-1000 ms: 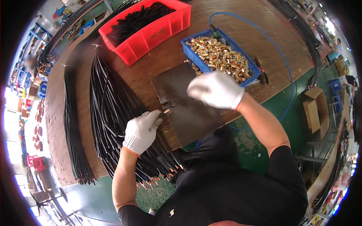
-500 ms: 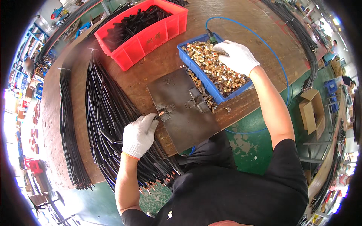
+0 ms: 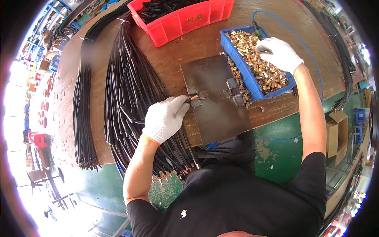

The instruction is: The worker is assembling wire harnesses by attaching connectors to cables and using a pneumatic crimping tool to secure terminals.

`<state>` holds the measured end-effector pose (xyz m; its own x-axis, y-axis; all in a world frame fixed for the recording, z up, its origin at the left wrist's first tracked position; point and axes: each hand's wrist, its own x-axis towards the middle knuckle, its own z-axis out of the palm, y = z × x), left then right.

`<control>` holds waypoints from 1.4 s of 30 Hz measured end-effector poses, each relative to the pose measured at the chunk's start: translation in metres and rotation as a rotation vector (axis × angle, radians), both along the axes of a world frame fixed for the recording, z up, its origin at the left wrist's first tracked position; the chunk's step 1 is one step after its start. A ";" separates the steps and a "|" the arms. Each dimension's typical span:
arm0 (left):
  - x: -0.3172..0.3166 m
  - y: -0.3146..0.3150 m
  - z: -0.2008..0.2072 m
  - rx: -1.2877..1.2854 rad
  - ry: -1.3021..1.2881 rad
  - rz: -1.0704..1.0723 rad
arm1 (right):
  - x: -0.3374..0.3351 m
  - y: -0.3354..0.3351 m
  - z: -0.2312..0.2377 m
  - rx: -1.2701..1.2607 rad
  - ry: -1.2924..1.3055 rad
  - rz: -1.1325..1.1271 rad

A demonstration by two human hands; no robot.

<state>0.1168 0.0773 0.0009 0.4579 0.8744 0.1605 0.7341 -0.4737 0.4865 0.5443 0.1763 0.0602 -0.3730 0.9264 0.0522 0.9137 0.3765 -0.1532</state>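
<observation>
My left hand point(image 3: 166, 117), in a white knit glove, pinches a black cable whose bare copper end point(image 3: 193, 97) points right. That end lies at a small metal fixture point(image 3: 202, 94) on the left side of a dark steel plate point(image 3: 215, 114). My gloved right hand point(image 3: 279, 54) is over a blue tray point(image 3: 249, 82) of small brass-coloured metal fittings point(image 3: 252, 51). Its fingers are curled in, and anything between them is hidden. Close to those fingertips lies a dark green tool handle point(image 3: 257, 31), joined to a blue hose point(image 3: 290, 28).
A thick bundle of black cables point(image 3: 126, 79) spreads beside my left hand, with a thinner bundle point(image 3: 81, 106) farther left. At the back stands a red bin point(image 3: 185, 24) of black tubes. More cables point(image 3: 339, 51) hang over the right table edge, above an open cardboard box point(image 3: 337, 134).
The view has shifted, so the table's things appear farther right and higher. Both hands keep nearly the same places, the left by the plate's fixture and the right over the tray.
</observation>
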 end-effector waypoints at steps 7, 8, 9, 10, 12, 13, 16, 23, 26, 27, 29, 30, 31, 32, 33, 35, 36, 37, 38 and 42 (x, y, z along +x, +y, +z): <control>0.002 -0.002 0.002 -0.014 0.002 0.025 | -0.009 -0.002 0.005 -0.023 -0.041 -0.020; 0.001 -0.002 0.003 -0.030 0.006 0.038 | -0.011 -0.003 0.006 -0.016 -0.014 -0.046; 0.000 -0.001 0.002 -0.031 0.009 0.039 | -0.012 -0.005 0.007 -0.017 -0.012 -0.046; 0.000 -0.002 0.000 -0.008 -0.016 0.029 | -0.014 -0.009 0.008 0.026 0.116 -0.125; 0.002 -0.001 0.000 0.009 -0.034 0.033 | -0.005 -0.013 0.001 0.216 0.366 -0.170; 0.004 0.000 0.001 0.017 -0.042 0.013 | 0.003 -0.013 -0.005 0.238 0.533 -0.163; 0.006 0.003 0.005 -0.004 -0.037 0.001 | -0.024 -0.041 0.002 -0.189 1.324 -0.137; 0.003 0.005 0.007 -0.039 -0.050 -0.051 | -0.140 -0.082 -0.047 -0.736 1.539 -0.206; 0.004 0.004 0.006 -0.033 -0.095 -0.059 | -0.158 -0.085 -0.080 -0.814 1.656 -0.214; 0.004 0.004 0.005 -0.026 -0.126 -0.063 | -0.163 -0.086 -0.084 -0.837 1.689 -0.197; 0.006 0.005 0.005 -0.049 -0.107 -0.060 | -0.166 -0.088 -0.084 -0.878 1.761 -0.255; 0.007 0.005 0.005 -0.068 -0.085 -0.058 | -0.163 -0.087 -0.088 -0.932 1.806 -0.241; 0.006 0.005 0.006 -0.071 -0.085 -0.055 | -0.162 -0.086 -0.092 -0.989 1.853 -0.222; 0.006 0.005 0.006 -0.060 -0.105 -0.052 | -0.163 -0.085 -0.095 -0.995 1.852 -0.224; 0.006 0.005 0.006 -0.048 -0.126 -0.049 | -0.163 -0.084 -0.099 -1.012 1.898 -0.231; 0.006 0.004 0.006 -0.036 -0.122 -0.042 | -0.165 -0.083 -0.104 -1.034 1.942 -0.243; 0.006 0.004 0.006 -0.020 -0.117 -0.038 | -0.166 -0.084 -0.105 -1.031 1.954 -0.238; 0.006 0.004 0.007 -0.024 -0.118 -0.036 | -0.168 -0.084 -0.107 -1.029 1.965 -0.233; 0.006 0.004 0.008 -0.019 -0.134 -0.039 | -0.169 -0.085 -0.107 -1.033 1.965 -0.237; 0.006 0.005 0.005 -0.001 -0.154 -0.039 | -0.175 -0.086 -0.107 -1.079 1.953 -0.197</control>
<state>0.1227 0.0827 0.0056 0.4613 0.8567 0.2309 0.6320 -0.4999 0.5922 0.3695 0.0907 -0.0464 -0.4360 0.8593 -0.2675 -0.5687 -0.4934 -0.6581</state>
